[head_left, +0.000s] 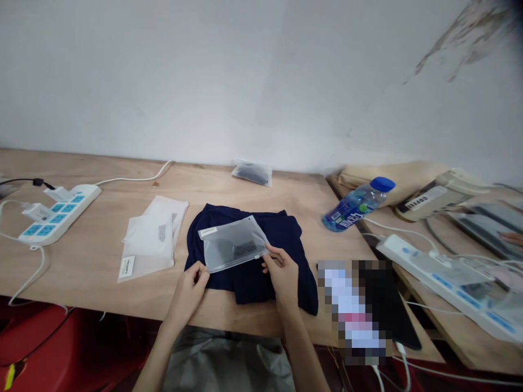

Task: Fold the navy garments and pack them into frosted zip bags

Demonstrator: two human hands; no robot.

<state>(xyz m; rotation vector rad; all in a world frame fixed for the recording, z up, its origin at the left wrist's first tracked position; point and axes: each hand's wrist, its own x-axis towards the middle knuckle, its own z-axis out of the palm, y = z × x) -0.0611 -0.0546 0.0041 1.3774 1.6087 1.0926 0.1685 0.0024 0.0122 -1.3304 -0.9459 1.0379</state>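
Observation:
A frosted zip bag with a small white label lies slanted over a folded navy garment on the wooden table. My left hand pinches the bag's near left corner. At its right end, by the zip slider, my right hand grips the edge between thumb and fingers. The bag looks flat, and dark cloth shows through it. Left of the garment, several similar frosted bags lie overlapping, the nearest one with a label.
A filled frosted bag rests by the wall. White power strips with cables lie at left and right. A blue-capped bottle, a coffee cup and a black phone are on the right. Another person's hand shows at the right edge.

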